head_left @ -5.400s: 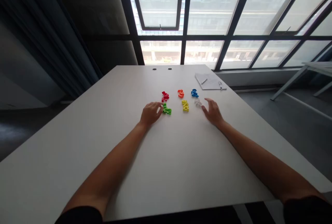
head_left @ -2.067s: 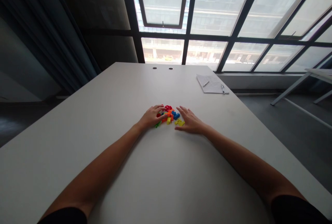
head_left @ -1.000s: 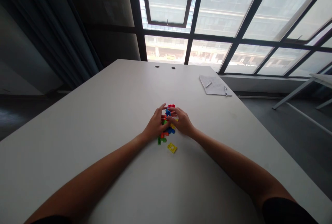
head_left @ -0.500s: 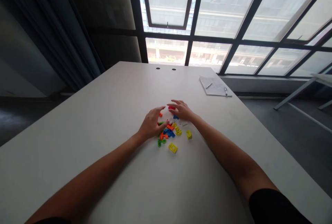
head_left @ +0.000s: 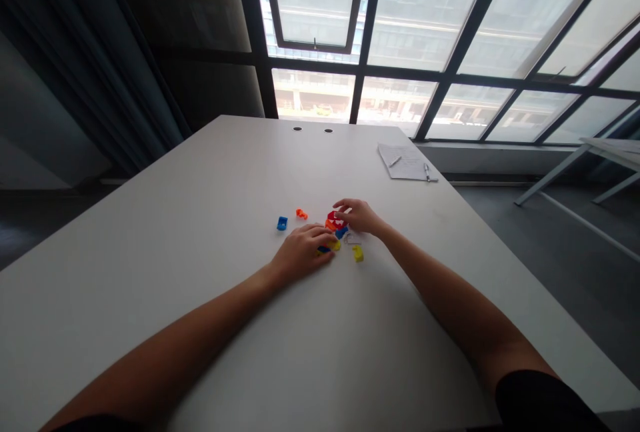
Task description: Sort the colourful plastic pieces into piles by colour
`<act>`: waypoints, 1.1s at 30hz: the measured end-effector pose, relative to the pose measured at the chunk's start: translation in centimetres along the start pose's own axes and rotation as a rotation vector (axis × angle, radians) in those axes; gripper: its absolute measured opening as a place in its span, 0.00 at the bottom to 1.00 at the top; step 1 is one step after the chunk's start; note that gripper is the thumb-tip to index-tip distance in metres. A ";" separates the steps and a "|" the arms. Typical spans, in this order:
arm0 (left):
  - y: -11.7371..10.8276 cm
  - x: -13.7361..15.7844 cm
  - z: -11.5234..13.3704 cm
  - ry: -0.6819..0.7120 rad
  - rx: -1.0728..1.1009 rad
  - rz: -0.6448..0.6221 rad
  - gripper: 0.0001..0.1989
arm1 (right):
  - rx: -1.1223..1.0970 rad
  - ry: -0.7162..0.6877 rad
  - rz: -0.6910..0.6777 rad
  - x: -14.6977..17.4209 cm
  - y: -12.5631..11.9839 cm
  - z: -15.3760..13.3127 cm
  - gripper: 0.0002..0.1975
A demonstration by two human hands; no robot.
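Small coloured plastic pieces lie in a loose heap on the white table. My left hand cups the heap's near left side, thumb and fingers apart, with yellow and blue pieces partly hidden under it. Curved along the far right side, my right hand touches or nearly touches a red piece, its fingers apart. Between the hands show an orange piece and a blue piece. A clear or white piece and a yellow piece rest below my right hand.
Beyond my left hand, a blue piece and an orange piece lie apart from the heap. Paper sheets with pens on top sit at the table's far right. Windows stand behind, and another table is at right.
My left hand has come down over the near pieces, and the spread heap is now tighter between my hands. A blue and an orange piece now show clear at the far left.
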State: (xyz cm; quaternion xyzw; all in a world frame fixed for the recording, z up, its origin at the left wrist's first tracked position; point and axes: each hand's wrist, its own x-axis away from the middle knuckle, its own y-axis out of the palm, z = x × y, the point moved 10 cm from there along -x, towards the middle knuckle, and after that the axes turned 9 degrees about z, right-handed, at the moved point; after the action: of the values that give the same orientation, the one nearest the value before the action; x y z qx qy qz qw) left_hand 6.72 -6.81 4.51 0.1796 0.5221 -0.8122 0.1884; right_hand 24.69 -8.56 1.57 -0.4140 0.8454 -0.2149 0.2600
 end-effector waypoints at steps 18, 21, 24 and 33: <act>-0.4 -0.3 -5.4 -0.145 0.037 -0.032 0.42 | 0.219 -0.259 -0.186 8.7 2.4 -1.5 0.68; -2.6 -0.9 -3.2 -0.069 0.139 0.106 0.33 | 0.188 -0.296 -0.190 7.4 4.1 -2.9 0.70; -5.4 -1.2 -2.2 -0.086 0.127 0.264 0.24 | 0.085 -0.365 -0.183 6.8 4.6 -4.6 0.70; -0.5 1.2 4.8 0.067 -0.221 0.083 0.32 | -0.331 -0.210 0.193 6.4 -1.0 -1.7 0.36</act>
State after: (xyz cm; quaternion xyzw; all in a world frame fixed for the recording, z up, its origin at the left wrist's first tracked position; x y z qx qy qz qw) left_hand 4.98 -11.11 6.20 0.2065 0.6065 -0.7347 0.2230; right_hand 20.88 -14.06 1.80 -0.3881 0.8733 -0.0029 0.2944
